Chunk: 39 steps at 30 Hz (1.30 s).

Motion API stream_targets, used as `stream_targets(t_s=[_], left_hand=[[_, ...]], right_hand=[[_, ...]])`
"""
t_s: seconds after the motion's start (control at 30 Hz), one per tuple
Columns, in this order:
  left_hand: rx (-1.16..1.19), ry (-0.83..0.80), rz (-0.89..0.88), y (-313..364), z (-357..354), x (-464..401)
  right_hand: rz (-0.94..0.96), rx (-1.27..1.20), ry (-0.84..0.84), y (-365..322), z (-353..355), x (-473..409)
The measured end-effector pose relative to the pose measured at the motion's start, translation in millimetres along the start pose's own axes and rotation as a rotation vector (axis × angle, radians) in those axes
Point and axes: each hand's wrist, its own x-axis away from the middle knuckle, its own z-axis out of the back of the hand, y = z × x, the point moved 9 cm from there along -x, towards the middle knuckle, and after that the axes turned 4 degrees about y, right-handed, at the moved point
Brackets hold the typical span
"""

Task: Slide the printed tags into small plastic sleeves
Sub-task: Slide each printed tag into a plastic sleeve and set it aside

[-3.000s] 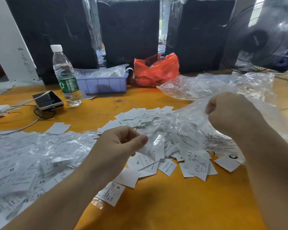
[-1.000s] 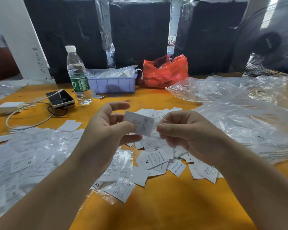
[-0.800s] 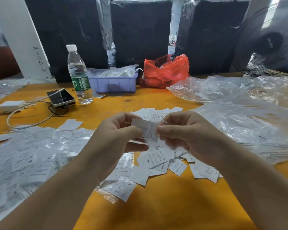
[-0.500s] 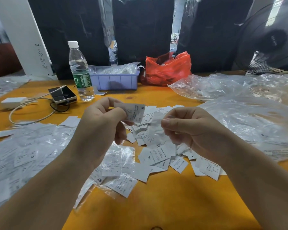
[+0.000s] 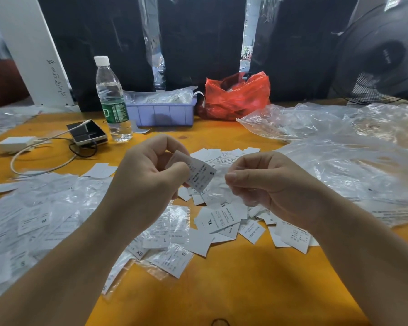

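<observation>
My left hand (image 5: 149,175) pinches a white printed tag (image 5: 199,175) marked S, held tilted above the table. Just to its right, my right hand (image 5: 266,182) pinches a small clear plastic sleeve (image 5: 218,182), which is hard to make out against the pile. Tag and sleeve are close, and I cannot tell whether they touch. Under both hands lies a heap of loose printed tags (image 5: 224,222). A spread of tags inside sleeves (image 5: 33,212) covers the table on the left.
On the orange table (image 5: 233,283) stand a water bottle (image 5: 112,100), a phone with a cable (image 5: 86,135), a white charger (image 5: 15,143), a purple tray (image 5: 160,111) and a red bag (image 5: 238,95). Large clear bags (image 5: 344,165) lie right. A fan (image 5: 386,55) stands far right.
Three seconds ago both hands were in the piles. They then rose together, each with a tag or sleeve. Since half a second ago the tag has tilted and moved nearer the right hand.
</observation>
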Motion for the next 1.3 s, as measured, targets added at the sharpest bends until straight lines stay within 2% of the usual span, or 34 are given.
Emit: stream_targets(t_s=[0.7, 0.97, 1.3], left_hand=[[-0.089, -0.041, -0.054, 3, -11, 6], [-0.197, 0.010, -0.157, 9, -9, 9], [-0.210, -0.039, -0.205, 11, -15, 11]], right_hand=[[-0.025, 0.059, -0.022, 1, -6, 3], [-0.016, 0.079, -0.049, -1, -9, 4], [0.010, 0.088, -0.075, -7, -14, 7]])
